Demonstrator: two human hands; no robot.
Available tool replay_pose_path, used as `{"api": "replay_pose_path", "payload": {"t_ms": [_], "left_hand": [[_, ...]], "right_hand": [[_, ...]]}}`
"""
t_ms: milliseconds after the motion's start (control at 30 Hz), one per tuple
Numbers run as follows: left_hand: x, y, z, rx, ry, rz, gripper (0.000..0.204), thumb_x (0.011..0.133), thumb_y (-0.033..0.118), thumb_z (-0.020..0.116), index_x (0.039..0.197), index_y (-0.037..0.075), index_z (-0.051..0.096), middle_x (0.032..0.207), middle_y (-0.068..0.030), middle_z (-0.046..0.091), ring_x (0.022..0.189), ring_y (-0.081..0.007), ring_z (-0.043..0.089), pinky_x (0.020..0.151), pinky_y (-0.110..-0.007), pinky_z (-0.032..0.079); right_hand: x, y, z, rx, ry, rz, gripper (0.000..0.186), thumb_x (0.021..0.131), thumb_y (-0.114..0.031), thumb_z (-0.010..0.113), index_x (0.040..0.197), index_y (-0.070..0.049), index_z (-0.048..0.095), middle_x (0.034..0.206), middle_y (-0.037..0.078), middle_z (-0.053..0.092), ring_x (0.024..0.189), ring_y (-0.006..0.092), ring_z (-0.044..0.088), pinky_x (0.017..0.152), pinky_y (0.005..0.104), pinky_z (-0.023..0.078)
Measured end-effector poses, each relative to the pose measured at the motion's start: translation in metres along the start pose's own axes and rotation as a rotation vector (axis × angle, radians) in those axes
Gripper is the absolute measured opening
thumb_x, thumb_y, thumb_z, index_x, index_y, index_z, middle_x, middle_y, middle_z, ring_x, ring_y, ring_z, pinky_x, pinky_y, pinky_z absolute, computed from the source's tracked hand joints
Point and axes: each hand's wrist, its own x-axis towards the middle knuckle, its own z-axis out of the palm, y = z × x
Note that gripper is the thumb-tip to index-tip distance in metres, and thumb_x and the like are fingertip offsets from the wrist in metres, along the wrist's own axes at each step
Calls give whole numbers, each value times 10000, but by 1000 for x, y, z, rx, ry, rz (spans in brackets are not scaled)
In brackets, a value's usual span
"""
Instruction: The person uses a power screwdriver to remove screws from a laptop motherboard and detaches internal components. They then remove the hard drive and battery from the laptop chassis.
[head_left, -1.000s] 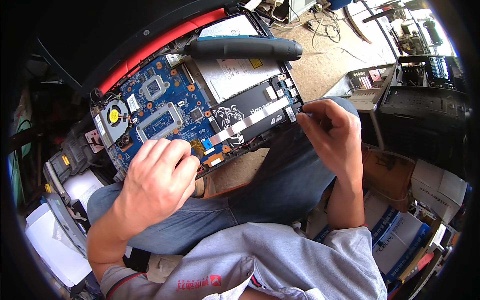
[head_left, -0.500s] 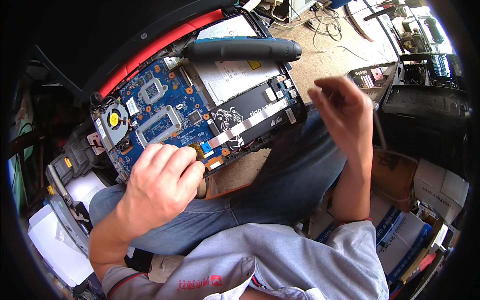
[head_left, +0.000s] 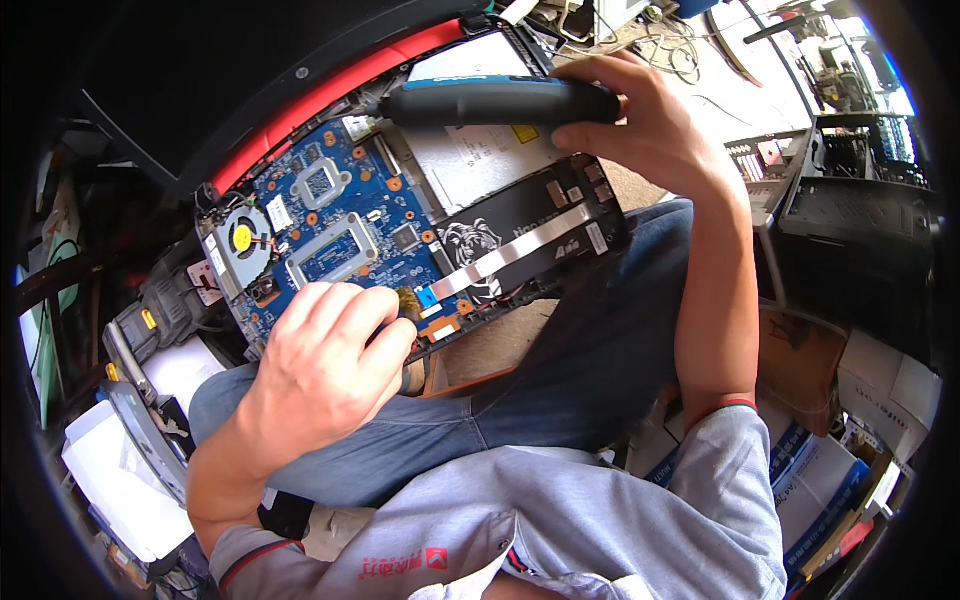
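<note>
An opened laptop base [head_left: 445, 205] lies across my lap, showing a blue circuit board [head_left: 390, 225], a cooling fan [head_left: 238, 243] and a black solid-state drive [head_left: 525, 230] crossed by a white ribbon cable [head_left: 510, 253]. My left hand [head_left: 325, 355] is closed at the base's near edge around a small brush [head_left: 409, 304]; its brown bristles poke out beside the blue end of the ribbon cable. Above the silver optical drive [head_left: 470, 170] lies a black and blue electric screwdriver [head_left: 500, 103]. My right hand [head_left: 640, 120] grips its right end between thumb and fingers.
A black panel with a red edge [head_left: 330, 100] rises behind the laptop base. Loose cables [head_left: 670, 55] lie on the floor at the back. Black computer cases [head_left: 850, 220] and boxes [head_left: 880, 385] stand on the right; a white tray-like item [head_left: 120, 480] is on the left.
My right hand has moved up and left from the air beside the laptop and taken hold of the electric screwdriver's end. My left hand stays at the near edge with the brush.
</note>
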Motion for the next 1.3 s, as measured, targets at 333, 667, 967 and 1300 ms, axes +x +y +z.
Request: {"api": "replay_pose_path", "payload": {"t_ms": [333,667,967,1300], "left_hand": [[-7,-3,1,87,-62,107,269,662,94,767,913,44,685,968,-72,607,839,-240,606,770,-403,481],[-8,-8,2,15,-35,140,248,659,92,772,892,59,694,953,-54,596,859,-231,596,798,-412,488],[-7,-7,2,-34,-17,56,276,641,45,793,896,39,687,932,-78,580,832,-274,595,774,-424,486],[1,-9,-1,-103,-61,6,238,650,38,800,856,48,682,899,-75,570,798,-271,592,734,-405,475]], "right_hand": [[-3,3,14,98,61,-33,499,742,-222,866,1185,-71,694,1019,128,666,935,274,653,850,371,525],[-3,2,12,243,91,-103,504,760,-235,885,1167,-12,687,1001,89,662,951,197,656,847,326,531],[-7,-12,-1,587,153,131,525,773,-304,887,1185,-33,706,968,48,672,910,150,666,825,283,563],[-17,15,-28,1493,591,-128,343,1027,-271,529,1247,-18,601,1048,178,713,843,272,734,617,335,604]]}}
